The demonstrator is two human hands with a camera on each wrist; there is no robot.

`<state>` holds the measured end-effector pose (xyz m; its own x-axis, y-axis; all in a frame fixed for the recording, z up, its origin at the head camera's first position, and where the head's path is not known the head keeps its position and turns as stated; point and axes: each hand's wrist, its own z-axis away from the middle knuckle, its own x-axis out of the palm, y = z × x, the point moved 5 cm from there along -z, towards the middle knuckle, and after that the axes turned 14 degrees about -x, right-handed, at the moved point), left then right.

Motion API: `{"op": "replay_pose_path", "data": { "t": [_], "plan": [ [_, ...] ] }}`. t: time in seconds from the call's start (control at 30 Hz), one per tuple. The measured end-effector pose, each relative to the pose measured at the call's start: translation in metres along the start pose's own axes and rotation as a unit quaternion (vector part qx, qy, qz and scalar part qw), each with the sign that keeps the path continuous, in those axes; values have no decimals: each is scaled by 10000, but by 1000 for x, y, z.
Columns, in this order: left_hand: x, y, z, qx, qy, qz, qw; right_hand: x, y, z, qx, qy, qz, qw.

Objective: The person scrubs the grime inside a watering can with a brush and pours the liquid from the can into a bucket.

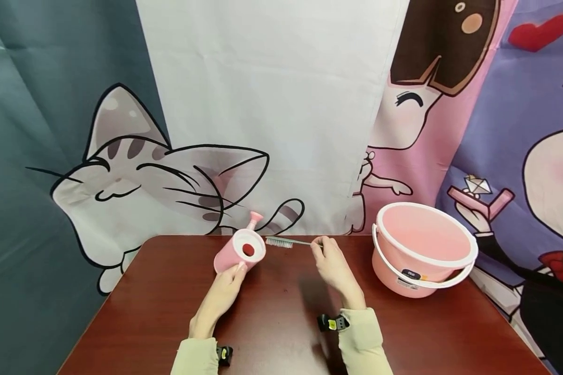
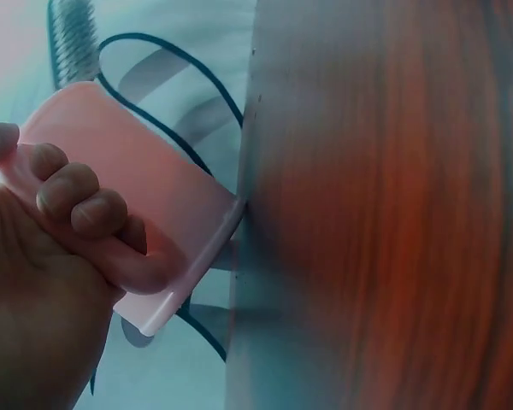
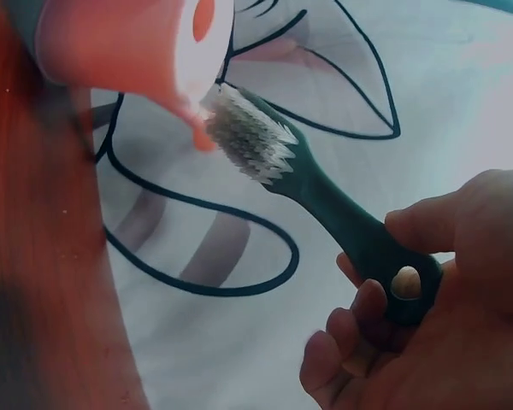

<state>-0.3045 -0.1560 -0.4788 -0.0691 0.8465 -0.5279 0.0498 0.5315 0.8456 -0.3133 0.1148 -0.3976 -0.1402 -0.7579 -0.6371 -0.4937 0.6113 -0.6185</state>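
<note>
A pink watering can (image 1: pixel 230 257) with a white top and a round opening is tilted above the far left part of the table. My left hand (image 1: pixel 221 292) grips it by its handle; in the left wrist view the fingers (image 2: pixel 68 190) curl round that handle. The spout (image 1: pixel 254 221) points away. My right hand (image 1: pixel 334 264) pinches the end of a green-handled brush (image 3: pixel 342 209). Its white bristles (image 3: pixel 248 137) come close to the can's rim and spout; whether they touch, I cannot tell.
On the right of the brown table (image 1: pixel 281 323) stands a pink bucket (image 1: pixel 410 281) with a white rim and a lowered white handle (image 1: pixel 433 284). A cartoon-printed curtain (image 1: pixel 272 104) hangs behind the table's far edge.
</note>
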Motion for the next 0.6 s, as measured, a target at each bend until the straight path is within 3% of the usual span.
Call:
{"op": "replay_pose_path", "data": {
  "t": [0.27, 0.43, 0.6],
  "plan": [
    [6, 12, -1, 292, -135, -324, 9990, -4, -14, -3, -447, -159, 76, 9988],
    [10, 11, 1, 289, -188, -369, 9987, -1, -26, 0, -605, -316, -6, 9977],
    [15, 11, 4, 327, -188, -423, 9984, -2, -40, 6, -1161, -300, 394, 9920]
  ]
}}
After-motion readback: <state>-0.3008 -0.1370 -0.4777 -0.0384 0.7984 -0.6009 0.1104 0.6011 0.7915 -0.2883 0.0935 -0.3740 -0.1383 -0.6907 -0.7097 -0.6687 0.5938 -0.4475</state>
